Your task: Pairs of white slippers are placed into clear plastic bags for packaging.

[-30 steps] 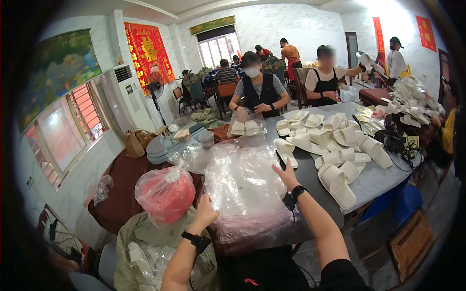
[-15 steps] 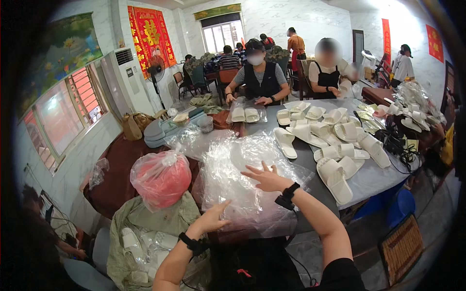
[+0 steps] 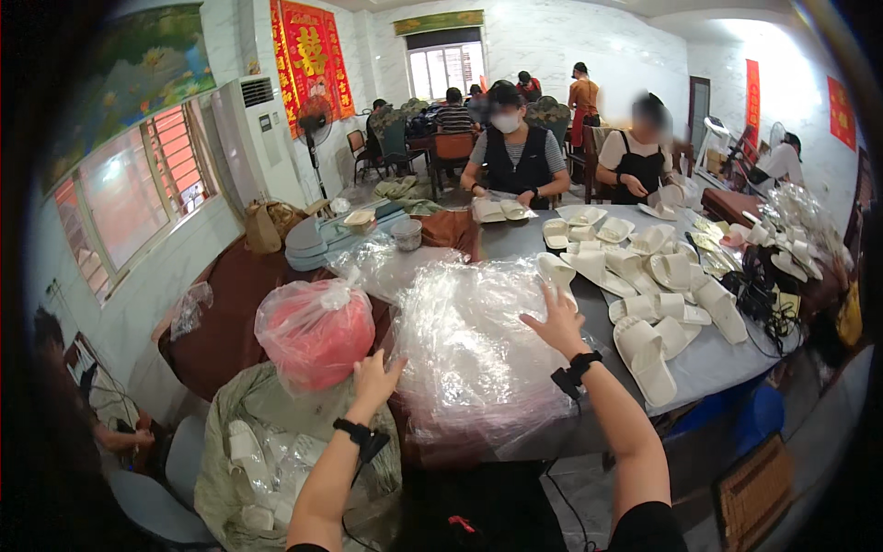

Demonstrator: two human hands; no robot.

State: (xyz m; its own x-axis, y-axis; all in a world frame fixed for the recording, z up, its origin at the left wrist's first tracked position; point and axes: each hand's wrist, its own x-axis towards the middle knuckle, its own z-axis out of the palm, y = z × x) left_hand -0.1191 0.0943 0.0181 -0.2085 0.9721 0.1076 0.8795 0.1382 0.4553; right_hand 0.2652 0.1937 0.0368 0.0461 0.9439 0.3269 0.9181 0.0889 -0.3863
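**Working a heap of clear bags with 2 open hands**

Pressing the right hand (image 3: pixel 556 322) palm down on the heap of clear plastic bags (image 3: pixel 478 359), fingers splayed wide, clenching nothing. Holding the left hand (image 3: pixel 375 375) open too, fingers pointing up, at the heap's left edge and just beside the pink bundle (image 3: pixel 313 331) knotted inside a clear bag; grasping nothing, as far as can be seen, though any contact with the film is hard to judge through the glare.

Lying in front of the body, on the near end of the grey table (image 3: pixel 727 363), with the heap's front edge hanging over toward the lap. Sitting to its right: loose white slippers (image 3: pixel 644 354), many of them, well within reach of the right hand. Standing below the left forearm: an open sack (image 3: pixel 239 442) with more white items inside.

Judging the step as separating 1 bag from the slippery heap. Doing it well probably means:
- pinning the heap lightly with the right palm, not leaning hard enough to slide it off the table edge;
- teasing up only the top layer at a corner, with fingertips rather than a full fist, since thin film clings and lifts in clumps;
- steadying the overhanging front edge;
- staying clear of the pink bundle to avoid nudging it.
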